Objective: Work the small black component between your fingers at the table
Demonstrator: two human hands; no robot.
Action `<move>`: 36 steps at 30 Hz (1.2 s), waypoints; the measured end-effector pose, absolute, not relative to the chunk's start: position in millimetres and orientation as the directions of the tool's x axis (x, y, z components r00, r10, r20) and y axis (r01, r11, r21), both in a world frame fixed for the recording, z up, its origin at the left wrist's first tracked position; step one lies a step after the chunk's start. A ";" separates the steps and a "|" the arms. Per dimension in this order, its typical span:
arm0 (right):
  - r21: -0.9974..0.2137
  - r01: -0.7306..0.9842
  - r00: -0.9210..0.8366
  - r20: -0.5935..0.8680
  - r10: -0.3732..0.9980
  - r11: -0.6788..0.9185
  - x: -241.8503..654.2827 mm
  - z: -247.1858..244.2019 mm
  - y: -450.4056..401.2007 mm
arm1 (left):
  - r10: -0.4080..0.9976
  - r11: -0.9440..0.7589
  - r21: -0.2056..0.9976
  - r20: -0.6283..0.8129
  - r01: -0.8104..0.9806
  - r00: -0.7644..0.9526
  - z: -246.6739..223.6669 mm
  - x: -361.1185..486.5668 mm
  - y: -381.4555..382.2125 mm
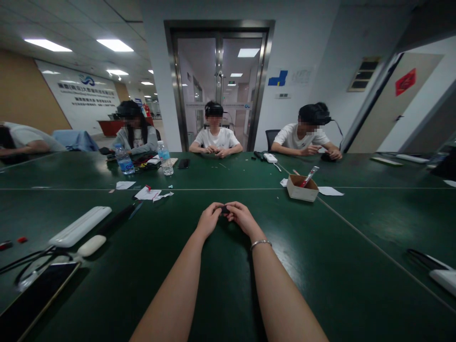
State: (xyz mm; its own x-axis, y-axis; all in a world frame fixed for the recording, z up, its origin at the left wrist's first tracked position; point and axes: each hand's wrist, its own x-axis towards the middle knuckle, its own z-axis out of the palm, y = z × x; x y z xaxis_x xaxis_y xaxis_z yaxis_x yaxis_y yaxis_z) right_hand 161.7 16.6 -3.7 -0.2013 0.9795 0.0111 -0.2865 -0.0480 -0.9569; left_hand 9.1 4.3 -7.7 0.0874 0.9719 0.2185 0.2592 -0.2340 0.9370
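A small black object (224,209) is pinched between my two hands, just above the dark green table (228,285). It is too small and too covered by fingers to name. My left hand (209,219) grips its left side with thumb and fingertips closed. From the right, my right hand (242,218) holds it the same way, its lower fingers curled under. A silver bracelet (261,243) circles my right wrist. Both forearms rest along the table.
A phone (39,294), a white power bank (81,226), cables and a white oval case (91,246) lie to the left. Ahead are paper scraps (147,193), water bottles (164,157) and a small box (302,188) with a tool in it. Several people sit across the table.
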 end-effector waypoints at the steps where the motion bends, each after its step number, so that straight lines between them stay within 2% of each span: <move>1: -0.957 -0.285 -0.203 0.013 0.979 -0.047 161.6 -4.2 17.1 | 0.973 -0.230 0.936 0.214 0.267 0.086 -7.5 9.5 4.1; 6: -0.955 -0.291 -0.202 0.009 0.979 -0.052 161.2 -5.1 18.0 | 0.967 -0.256 0.931 0.246 0.262 0.071 -6.2 10.3 3.6; 11: -0.953 -0.296 -0.195 0.000 0.981 -0.059 161.2 -3.5 17.0 | 0.983 -0.186 0.945 0.177 0.268 0.056 -5.7 9.5 3.9; 16: -0.951 -0.303 -0.203 0.011 0.979 -0.052 162.2 -2.0 15.1 | 0.976 -0.219 0.942 0.212 0.254 0.056 -7.5 9.2 5.5; 28: -0.952 -0.300 -0.207 0.006 0.978 -0.058 162.1 -0.5 14.0 | 0.979 -0.202 0.946 0.187 0.253 0.083 -5.2 9.3 4.5; 36: -0.954 -0.297 -0.197 0.008 0.980 -0.052 161.6 -3.2 16.3 | 0.960 -0.281 0.930 0.271 0.236 0.073 -6.7 9.3 8.0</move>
